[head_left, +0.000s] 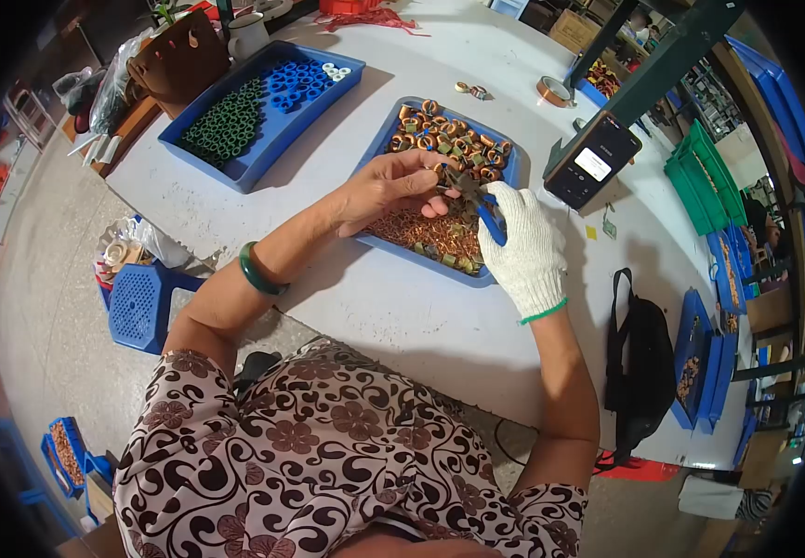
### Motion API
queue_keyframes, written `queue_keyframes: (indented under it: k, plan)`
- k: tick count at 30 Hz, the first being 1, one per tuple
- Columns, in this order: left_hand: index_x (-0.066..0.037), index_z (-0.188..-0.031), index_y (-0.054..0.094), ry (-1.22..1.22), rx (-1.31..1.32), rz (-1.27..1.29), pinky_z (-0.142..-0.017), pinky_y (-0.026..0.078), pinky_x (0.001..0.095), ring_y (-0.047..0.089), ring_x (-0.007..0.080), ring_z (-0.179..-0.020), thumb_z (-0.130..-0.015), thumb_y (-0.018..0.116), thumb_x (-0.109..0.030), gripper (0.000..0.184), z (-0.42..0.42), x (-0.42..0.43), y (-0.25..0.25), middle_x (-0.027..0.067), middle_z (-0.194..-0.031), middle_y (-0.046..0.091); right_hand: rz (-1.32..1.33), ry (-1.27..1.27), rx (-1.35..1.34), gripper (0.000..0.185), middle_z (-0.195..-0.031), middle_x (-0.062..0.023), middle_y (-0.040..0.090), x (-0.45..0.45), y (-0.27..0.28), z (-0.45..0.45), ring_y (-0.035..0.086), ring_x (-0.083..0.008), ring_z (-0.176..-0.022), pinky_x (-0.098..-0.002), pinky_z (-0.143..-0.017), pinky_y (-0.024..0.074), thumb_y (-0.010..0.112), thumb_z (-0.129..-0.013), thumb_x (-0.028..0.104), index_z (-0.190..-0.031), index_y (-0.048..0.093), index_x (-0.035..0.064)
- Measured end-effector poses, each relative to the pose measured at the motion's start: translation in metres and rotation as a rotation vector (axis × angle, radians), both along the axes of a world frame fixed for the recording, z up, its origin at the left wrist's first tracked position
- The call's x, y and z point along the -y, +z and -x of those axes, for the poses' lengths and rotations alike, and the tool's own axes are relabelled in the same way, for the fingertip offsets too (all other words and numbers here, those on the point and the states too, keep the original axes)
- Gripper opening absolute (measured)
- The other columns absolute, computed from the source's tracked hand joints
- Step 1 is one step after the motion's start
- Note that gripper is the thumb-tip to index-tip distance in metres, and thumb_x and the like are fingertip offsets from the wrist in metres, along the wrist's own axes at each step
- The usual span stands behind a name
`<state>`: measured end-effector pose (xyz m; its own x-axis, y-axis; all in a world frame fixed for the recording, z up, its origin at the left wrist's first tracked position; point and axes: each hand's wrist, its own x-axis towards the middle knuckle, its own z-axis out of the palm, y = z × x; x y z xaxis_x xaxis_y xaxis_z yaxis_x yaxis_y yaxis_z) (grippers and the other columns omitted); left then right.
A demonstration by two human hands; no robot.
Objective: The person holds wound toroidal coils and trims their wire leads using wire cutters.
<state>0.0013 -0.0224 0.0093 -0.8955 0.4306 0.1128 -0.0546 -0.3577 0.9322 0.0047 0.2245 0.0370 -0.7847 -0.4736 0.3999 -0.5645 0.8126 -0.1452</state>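
Observation:
My bare left hand [389, 193], with a green bangle on its wrist, pinches a small copper-wound coil [439, 171] between thumb and fingers; the fingers partly cover it. In a white knit glove, my right hand [525, 244] is closed around the blue handles of cutting pliers [491, 221]. The pliers' dark jaws are close to the coil; whether they touch it I cannot tell. Both hands are above a blue tray [401, 249]. Wound ring coils [491, 149] fill its far part, and copper wire clippings [412, 228] lie in the near part.
A larger blue tray [246, 179] at the back left holds green, blue and white rings. On the right, a phone [593, 160] leans by a dark green post [649, 65], with a tape roll [554, 91] behind. A black bag [640, 372] lies at the right edge.

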Motion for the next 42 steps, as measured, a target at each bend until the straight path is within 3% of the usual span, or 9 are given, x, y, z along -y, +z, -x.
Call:
queue_keyframes:
  k: [10, 22, 28, 32, 42]
  plan:
    - [-0.005, -0.136, 0.054, 0.001, -0.002, -0.006, -0.091, 0.056, 0.0313, 0.069, 0.0148, -0.093, -0.102, 0.060, -0.028, 0.041, 0.001, 0.000, -0.001, 0.0118, -0.114, 0.068, -0.022, 0.001, -0.005, 0.049, -0.101, -0.0121, 0.060, 0.000, -0.001, 0.000, 0.064, -0.0358, -0.093, -0.0520, -0.075, 0.0523, 0.074, -0.079, 0.022, -0.124, 0.056, 0.0163]
    - [-0.003, -0.130, 0.061, 0.173, -0.199, 0.154, -0.086, 0.056, 0.0293, 0.068, 0.0106, -0.086, -0.101, 0.061, -0.016, 0.032, -0.001, -0.006, -0.003, 0.0039, -0.097, 0.070, -0.041, -0.002, 0.010, 0.044, -0.098, -0.0131, 0.059, 0.004, 0.006, -0.010, 0.065, -0.0355, -0.093, -0.0510, -0.075, 0.0534, 0.073, -0.080, 0.020, -0.121, 0.055, 0.0140]
    - [-0.005, -0.137, 0.058, 0.201, -0.165, 0.168, -0.090, 0.056, 0.0313, 0.068, 0.0112, -0.093, -0.103, 0.059, -0.023, 0.038, -0.005, -0.011, 0.001, 0.0046, -0.102, 0.069, 0.054, 0.039, 0.030, 0.047, -0.098, -0.0130, 0.060, 0.001, 0.004, -0.005, 0.065, -0.0348, -0.092, -0.0489, -0.076, 0.0531, 0.072, -0.081, 0.018, -0.124, 0.055, 0.0126]
    - [-0.006, -0.140, 0.055, 0.124, -0.085, 0.025, -0.092, 0.056, 0.0311, 0.067, 0.0118, -0.096, -0.104, 0.057, -0.026, 0.041, -0.005, -0.010, 0.005, 0.0047, -0.104, 0.067, 0.109, 0.060, 0.031, 0.049, -0.098, -0.0125, 0.061, -0.002, 0.001, -0.001, 0.065, -0.0336, -0.093, -0.0474, -0.077, 0.0527, 0.072, -0.081, 0.017, -0.127, 0.055, 0.0120]
    - [-0.010, -0.139, 0.057, 0.205, -0.210, 0.086, -0.094, 0.053, 0.0317, 0.063, 0.0138, -0.100, -0.103, 0.059, -0.026, 0.039, 0.001, -0.004, -0.002, 0.0025, -0.109, 0.062, -0.011, -0.006, 0.040, 0.052, -0.110, -0.0117, 0.060, -0.004, 0.004, 0.002, 0.064, -0.0344, -0.097, -0.0507, -0.080, 0.0526, 0.073, -0.080, 0.020, -0.129, 0.054, 0.0184]
